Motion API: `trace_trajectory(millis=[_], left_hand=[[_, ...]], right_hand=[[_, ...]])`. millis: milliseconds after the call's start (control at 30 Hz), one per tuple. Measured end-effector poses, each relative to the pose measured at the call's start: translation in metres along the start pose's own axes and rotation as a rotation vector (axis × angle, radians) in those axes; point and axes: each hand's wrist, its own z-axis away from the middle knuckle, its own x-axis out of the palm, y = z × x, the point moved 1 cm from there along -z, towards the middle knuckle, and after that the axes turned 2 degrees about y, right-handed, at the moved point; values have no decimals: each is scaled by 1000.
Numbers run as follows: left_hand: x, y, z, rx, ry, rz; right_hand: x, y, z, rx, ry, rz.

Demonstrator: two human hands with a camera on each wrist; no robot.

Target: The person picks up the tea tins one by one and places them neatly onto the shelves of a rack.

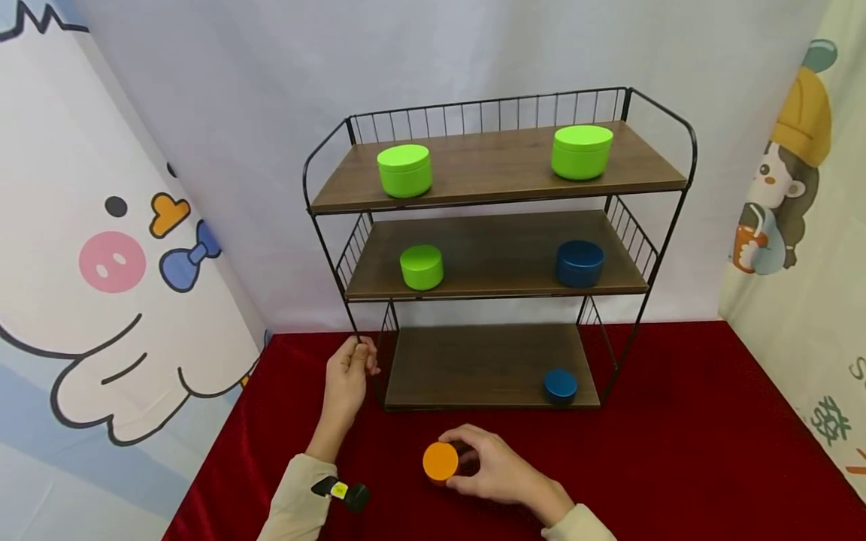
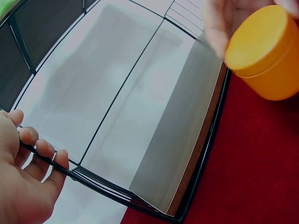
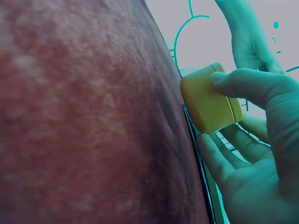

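My left hand [image 1: 349,373] grips the black front post of a three-tier shelf rack [image 1: 501,289] at its lower left side; in the left wrist view its fingers [image 2: 45,148] curl round the thin metal bar. In front of the rack, my right hand [image 1: 497,467] holds an orange round lidded tin [image 1: 440,461] between thumb and fingers. Seen from the right wrist, the thumb [image 3: 233,84] presses on the side of the tin [image 3: 205,100] near the lid seam, with fingers on the other side. The tin is close over the red cloth.
Green tins stand on the top tier, at left [image 1: 404,171] and right [image 1: 582,152]. The middle tier bears a green tin [image 1: 422,267] and a blue tin [image 1: 579,264]. A smaller blue tin [image 1: 560,385] sits at the bottom tier's right. Red cloth [image 1: 690,451] covers the table.
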Motion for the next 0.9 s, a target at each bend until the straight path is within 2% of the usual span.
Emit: trace_trajectory(millis=[900], left_hand=[[-1, 0, -1, 11, -4, 4]], right_hand=[[-12, -6, -34, -21, 90, 27]])
